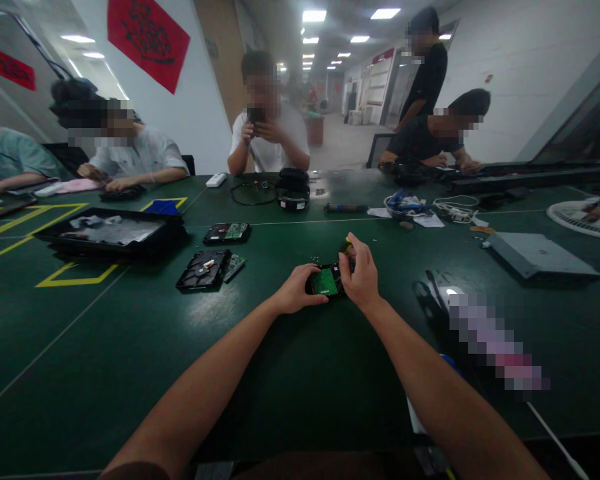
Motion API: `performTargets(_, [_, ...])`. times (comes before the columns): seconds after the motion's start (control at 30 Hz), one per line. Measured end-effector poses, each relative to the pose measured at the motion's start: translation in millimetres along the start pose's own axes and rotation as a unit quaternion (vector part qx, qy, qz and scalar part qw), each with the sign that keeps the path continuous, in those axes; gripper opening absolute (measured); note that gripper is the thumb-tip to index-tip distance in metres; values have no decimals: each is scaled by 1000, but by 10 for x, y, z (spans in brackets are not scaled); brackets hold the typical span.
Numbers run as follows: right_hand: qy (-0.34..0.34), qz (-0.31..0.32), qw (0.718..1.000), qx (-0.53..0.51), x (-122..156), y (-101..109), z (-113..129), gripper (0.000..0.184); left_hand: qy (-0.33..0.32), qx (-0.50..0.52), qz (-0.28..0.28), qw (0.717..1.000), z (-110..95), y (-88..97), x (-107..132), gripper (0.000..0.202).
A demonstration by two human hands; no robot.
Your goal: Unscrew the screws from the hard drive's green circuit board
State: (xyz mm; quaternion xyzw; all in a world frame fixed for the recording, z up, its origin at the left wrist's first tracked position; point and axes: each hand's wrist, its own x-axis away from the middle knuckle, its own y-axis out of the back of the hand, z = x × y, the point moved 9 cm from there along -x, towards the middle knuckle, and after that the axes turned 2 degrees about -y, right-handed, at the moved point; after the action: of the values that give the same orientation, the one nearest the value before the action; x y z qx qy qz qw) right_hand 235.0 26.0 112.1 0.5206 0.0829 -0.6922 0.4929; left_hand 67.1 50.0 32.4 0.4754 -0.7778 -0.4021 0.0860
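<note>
A hard drive (325, 283) with a green circuit board facing up lies on the green table in front of me. My left hand (299, 289) grips its left end between thumb and fingers. In my right hand (362, 273) is a screwdriver (347, 247) with a yellow and black handle, held over the drive's right side; its tip is hidden. Several tiny screws (315, 259) lie just behind the drive. To the left are a black drive casing (204, 270), a loose circuit board (235, 267) leaning by it, and another drive (227, 233).
A black tray (115, 230) stands at the left. On the right lie a grey metal box (540, 255), a blurred-out device with a cable, and a white fan guard (585, 219). Cables in a bowl (407, 204) and black headphones (293, 190) are farther back. Several people sit across the table.
</note>
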Motion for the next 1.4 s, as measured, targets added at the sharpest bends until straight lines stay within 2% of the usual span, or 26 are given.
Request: performTargets(1.4, [6,0,1000,-2,-12,21,40,55,-6,1,1,1000,-30,13,1,81])
